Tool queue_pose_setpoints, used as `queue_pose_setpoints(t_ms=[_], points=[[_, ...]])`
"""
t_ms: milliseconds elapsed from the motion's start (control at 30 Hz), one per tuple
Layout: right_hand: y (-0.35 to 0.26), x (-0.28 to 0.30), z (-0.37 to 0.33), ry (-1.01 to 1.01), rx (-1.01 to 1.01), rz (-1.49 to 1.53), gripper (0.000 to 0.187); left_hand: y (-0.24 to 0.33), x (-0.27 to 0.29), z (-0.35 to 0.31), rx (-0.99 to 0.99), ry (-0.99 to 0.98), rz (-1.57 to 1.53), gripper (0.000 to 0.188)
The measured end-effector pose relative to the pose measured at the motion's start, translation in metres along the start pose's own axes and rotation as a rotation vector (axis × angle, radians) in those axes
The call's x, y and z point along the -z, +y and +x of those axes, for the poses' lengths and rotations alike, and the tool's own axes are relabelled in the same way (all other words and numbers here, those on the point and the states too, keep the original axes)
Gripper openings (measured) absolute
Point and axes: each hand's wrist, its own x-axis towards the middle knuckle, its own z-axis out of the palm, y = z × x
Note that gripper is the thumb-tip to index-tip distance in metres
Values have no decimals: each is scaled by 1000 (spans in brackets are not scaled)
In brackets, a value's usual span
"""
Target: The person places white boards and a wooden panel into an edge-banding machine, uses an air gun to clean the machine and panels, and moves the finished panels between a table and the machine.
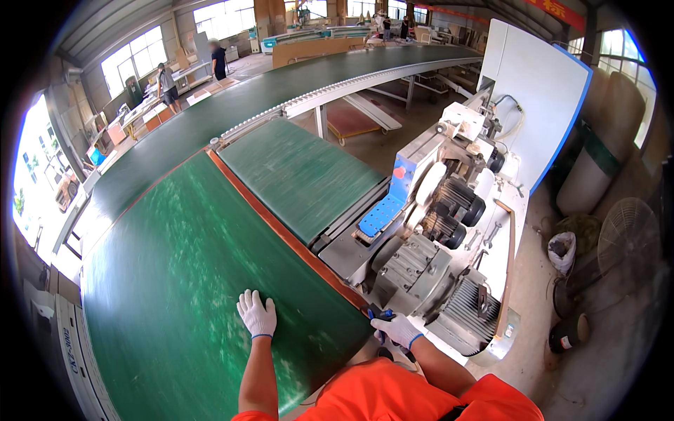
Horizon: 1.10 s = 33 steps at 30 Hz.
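Note:
A large glossy green panel (pixel 182 259) with a red-brown edge (pixel 281 228) lies in front of me, marked with pale dusty streaks. My left hand (pixel 258 313), in a white glove with a blue cuff, rests flat on its near part, fingers spread. At the panel's near right corner my gloved right hand (pixel 399 330) grips a blue-and-black hand tool (pixel 379 313). The tool's tip meets or nearly meets the red-brown edge; I cannot tell which. The fingers partly hide the tool, so its exact kind is unclear.
Right of the panel is a machine with grey motors (pixel 463 316) and a blue perforated plate (pixel 381 215). A green conveyor belt (pixel 337 67) curves behind, beside a smaller green belt (pixel 302 175). Two people (pixel 218 59) stand far left. A fan (pixel 628 231) stands at right.

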Motion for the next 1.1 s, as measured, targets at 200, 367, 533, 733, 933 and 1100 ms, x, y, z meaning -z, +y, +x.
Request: queue_pose_setpoints(t_ms=[200, 367, 533, 733, 933, 1100], points=[[9, -1, 8, -6, 9, 27, 36, -6, -3, 1, -15, 24, 0, 53], [-5, 1, 0, -20, -23, -44, 32, -8, -4, 2, -8, 35, -6, 54], [-6, -1, -4, 6, -17, 4, 32, -7, -6, 2, -15, 27, -8, 54], [-7, -1, -5, 5, -20, 12, 30, -8, -7, 3, -26, 35, -13, 53], [-14, -1, -9, -3, -57, 81, 24, -8, -7, 4, -35, 65, 2, 52], [-19, -2, -14, 9, -62, 85, 29, -6, -9, 7, -30, 63, -5, 52]])
